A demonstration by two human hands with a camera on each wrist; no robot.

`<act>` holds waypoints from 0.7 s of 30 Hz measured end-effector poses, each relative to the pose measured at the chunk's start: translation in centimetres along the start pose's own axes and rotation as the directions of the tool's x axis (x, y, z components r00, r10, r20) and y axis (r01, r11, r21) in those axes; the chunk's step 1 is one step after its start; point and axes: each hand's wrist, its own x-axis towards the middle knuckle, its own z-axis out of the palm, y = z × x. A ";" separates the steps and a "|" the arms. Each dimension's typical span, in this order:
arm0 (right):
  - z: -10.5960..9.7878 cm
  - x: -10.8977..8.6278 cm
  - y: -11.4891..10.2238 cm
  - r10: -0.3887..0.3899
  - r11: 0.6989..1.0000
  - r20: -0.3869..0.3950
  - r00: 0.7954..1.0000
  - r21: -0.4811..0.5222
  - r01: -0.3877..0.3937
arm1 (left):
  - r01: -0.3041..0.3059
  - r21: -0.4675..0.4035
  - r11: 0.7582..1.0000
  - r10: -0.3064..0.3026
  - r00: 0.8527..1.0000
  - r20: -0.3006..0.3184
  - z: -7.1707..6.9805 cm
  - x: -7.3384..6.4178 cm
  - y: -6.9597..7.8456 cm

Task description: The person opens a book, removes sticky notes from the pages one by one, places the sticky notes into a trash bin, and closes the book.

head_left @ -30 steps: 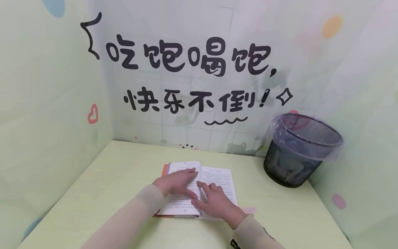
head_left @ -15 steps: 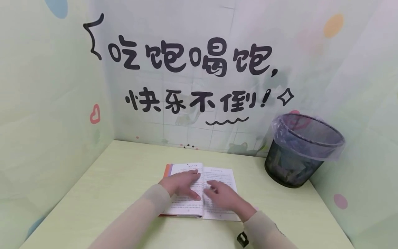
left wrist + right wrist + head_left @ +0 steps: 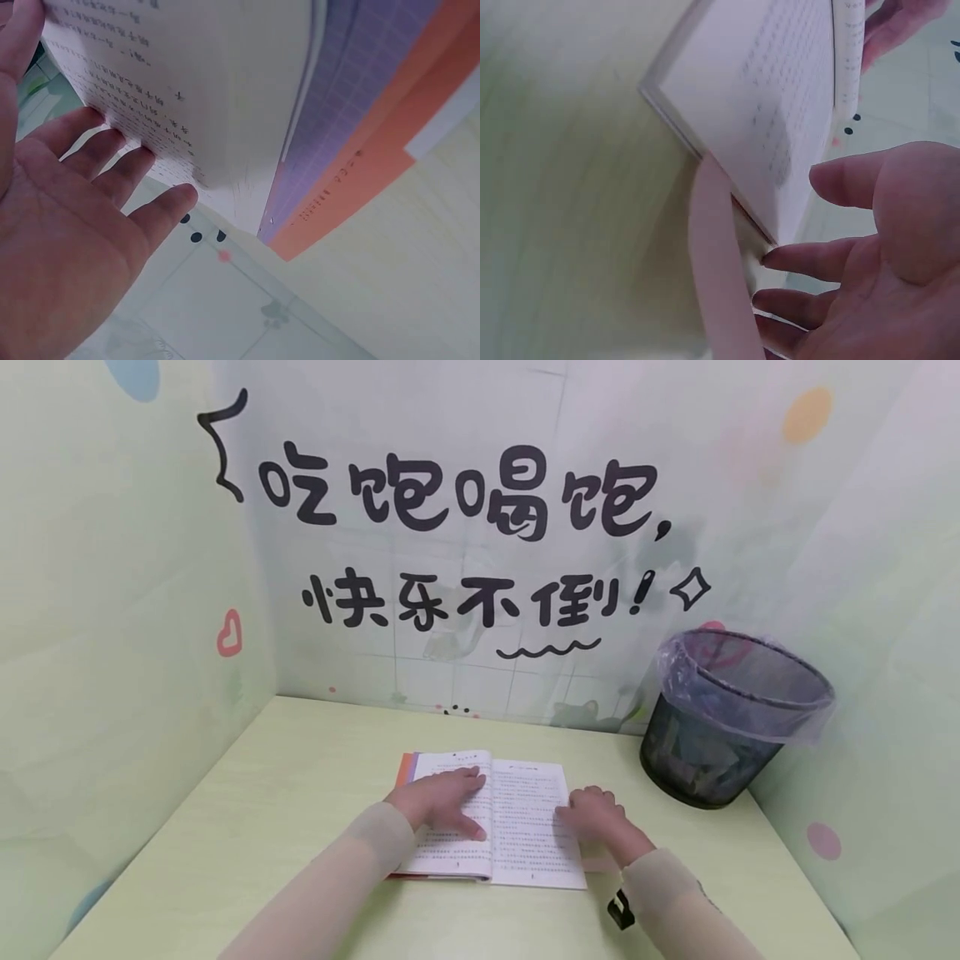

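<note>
A book [image 3: 531, 835] with printed white pages lies spread flat, orange and purple borders showing along its left side. My left hand [image 3: 438, 802] rests on the left page near the fold, fingers and thumb spread. In the left wrist view, the fingertips of that hand [image 3: 82, 240] meet the page, beside the book's orange border [image 3: 330, 202]. At the right edge of the book is my right hand [image 3: 600, 818]. The right wrist view shows this hand [image 3: 900, 232] with loosely extended fingers at the page edge, beside a pink strip [image 3: 716, 240] sticking out from the book.
The pale yellow-green table [image 3: 285, 802] meets printed walls at the back and sides. A black mesh waste bin [image 3: 705, 756] with a clear liner stands at the back right. A small black object [image 3: 621, 910] shows beside the right sleeve.
My right hand has moved right, from the fold across the right page to its outer edge, uncovering that page. The left hand has stayed on the left page.
</note>
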 end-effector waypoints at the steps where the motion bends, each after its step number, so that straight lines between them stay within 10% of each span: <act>1: 0.2 0.1 0.1 0.003 1.000 0.002 1.000 0.013 -0.003 | 0.001 0.000 1.000 -0.001 1.000 0.000 0.0 0.0 0.0; 16: -0.4 -0.6 -1.5 -0.024 0.941 -0.045 0.999 0.336 0.038 | 0.004 -0.017 1.000 -0.004 1.000 0.006 0.0 0.0 0.2; 21: -1.2 -1.2 -2.5 -0.052 0.963 -0.028 0.998 0.265 0.058 | -0.007 -0.014 1.000 0.007 1.000 0.008 0.1 0.3 -0.2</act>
